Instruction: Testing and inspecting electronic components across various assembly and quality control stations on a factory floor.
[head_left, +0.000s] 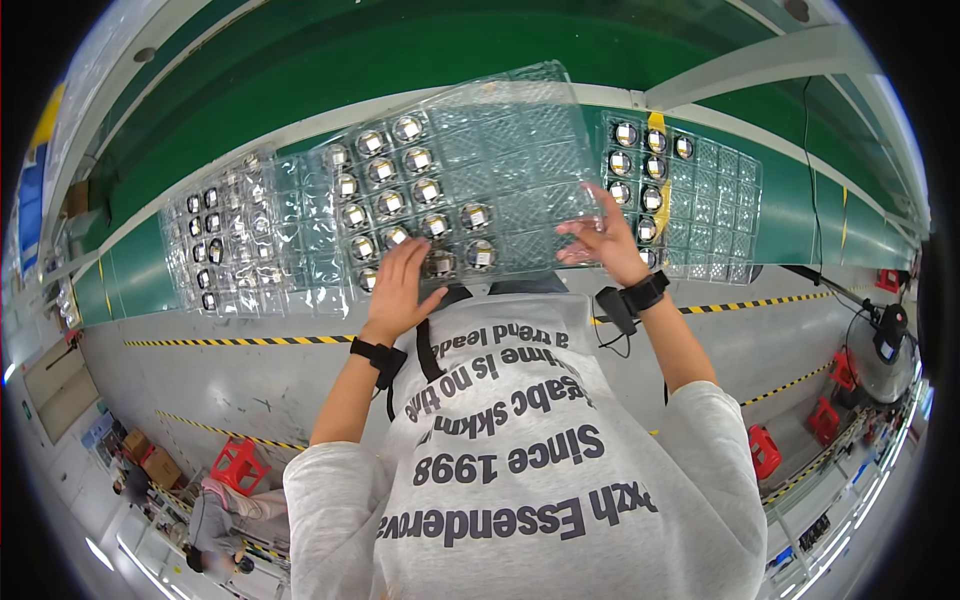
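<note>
**Clear blister tray held between two hands over a green conveyor**

Nearest the camera, a grey sweatshirt [520,470] with dark lettering filled the lower middle of the head view, and both forearms were seen rising from it, each with a black wrist strap.

Beyond it, the left hand [400,290] was laid flat on the near left part of a clear plastic blister tray [470,170], its fingers [405,258] spread and pressed onto the pockets rather than curled round anything. The right hand [605,240] was placed at the tray's near right edge, fingers loosely open and touching the plastic; whether the edge was pinched from below could not be told.

The tray was held tilted above the green conveyor belt [300,90], at the centre of the view. Its left half was filled with small round metallic parts [390,170], one to a pocket, while its right half was seen empty.

Two more clear trays were lying on the belt's near edge: one to the left [225,240], partly tucked under the held tray, and one to the right [690,200], with parts in its left columns only.

Below, a grey floor with yellow-and-black striped tape [240,341] and red stools [238,464] was visible.
</note>
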